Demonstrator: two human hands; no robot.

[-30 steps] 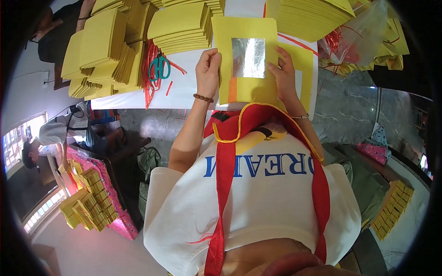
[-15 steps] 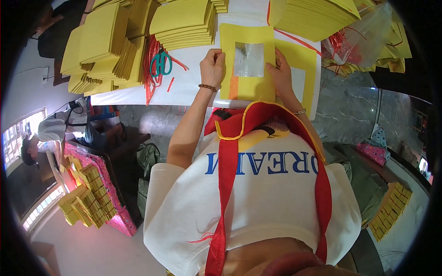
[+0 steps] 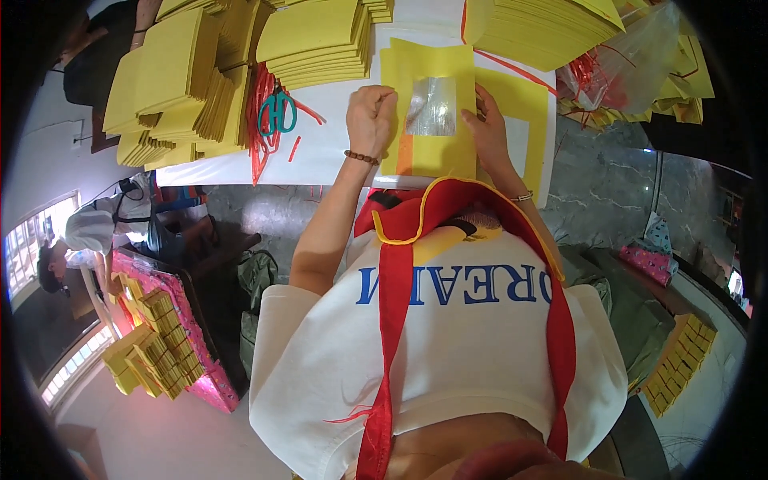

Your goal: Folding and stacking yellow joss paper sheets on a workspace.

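Note:
Between my hands is a yellow paper bag (image 3: 436, 152) with a clear shiny window and an orange strip low on its left side. My left hand (image 3: 371, 120) is closed at the bag's left edge, its fingertips hidden. On the right edge my right hand (image 3: 490, 132) is closed too, thumb on the front and the other fingers mostly behind. The bag's top edge looks uneven, as if its layers are shifted apart. Partly under my right hand lies another yellow bag (image 3: 538, 100) with a pale window.
Yellow bag stacks stand at the left (image 3: 172, 68), centre back (image 3: 312, 40) and right back (image 3: 536, 32) of the white table (image 3: 324, 156). Teal scissors (image 3: 277, 114) rest by red ties (image 3: 262, 132). A clear plastic bag (image 3: 632, 68) lies far right. Another person (image 3: 108, 224) works at left.
My left hand has turned a little, showing more of its back. The bag's surface has bent, its window catches the light differently, and its top edge has shifted.

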